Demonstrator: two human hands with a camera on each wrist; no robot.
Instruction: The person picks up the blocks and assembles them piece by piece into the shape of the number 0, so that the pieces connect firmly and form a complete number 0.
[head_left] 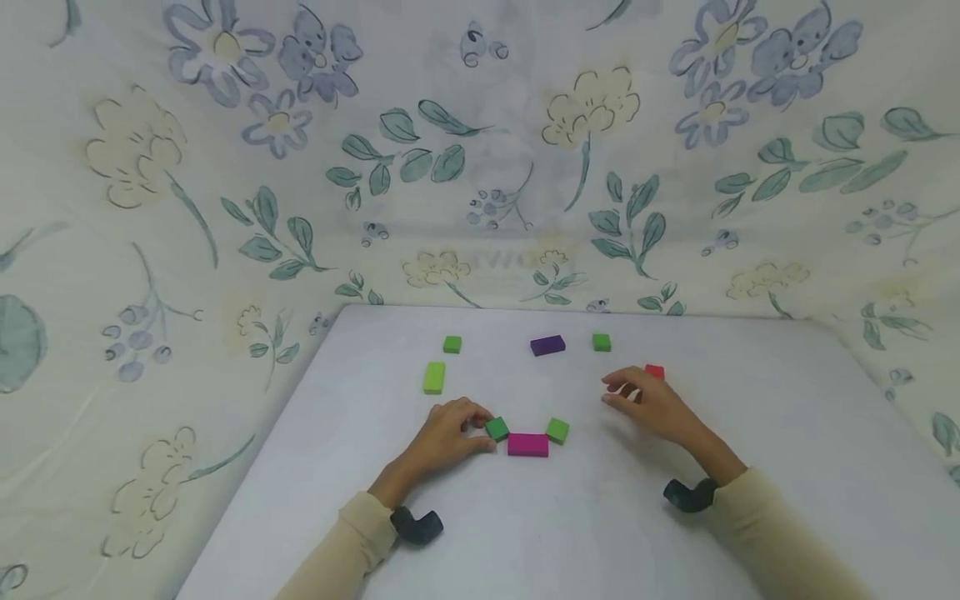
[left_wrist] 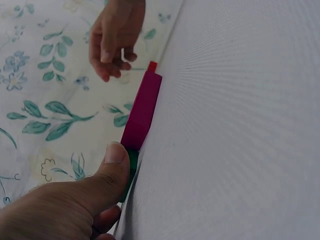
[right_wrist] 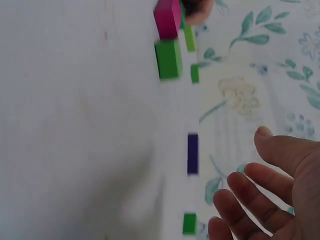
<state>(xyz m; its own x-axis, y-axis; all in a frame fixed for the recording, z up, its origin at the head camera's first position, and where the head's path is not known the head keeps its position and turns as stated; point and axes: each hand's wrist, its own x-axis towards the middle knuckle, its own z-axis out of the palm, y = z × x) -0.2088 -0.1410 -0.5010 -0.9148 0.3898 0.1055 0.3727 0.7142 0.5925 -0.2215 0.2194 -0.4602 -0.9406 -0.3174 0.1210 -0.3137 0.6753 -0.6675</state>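
My left hand pinches a dark green block between thumb and fingers at the table surface. That block touches the left end of a magenta block. At the magenta block's right corner sits a lighter green block, turned at an angle. In the left wrist view, the thumb covers part of the dark green block. My right hand hovers over the table, fingers loosely bent and holding nothing. Behind it, a red block is partly hidden.
Farther back on the white table lie a purple block, two small green blocks, left and right, and a lime block. Flowered cloth rises behind the table's far edge. Each wrist wears a dark band.
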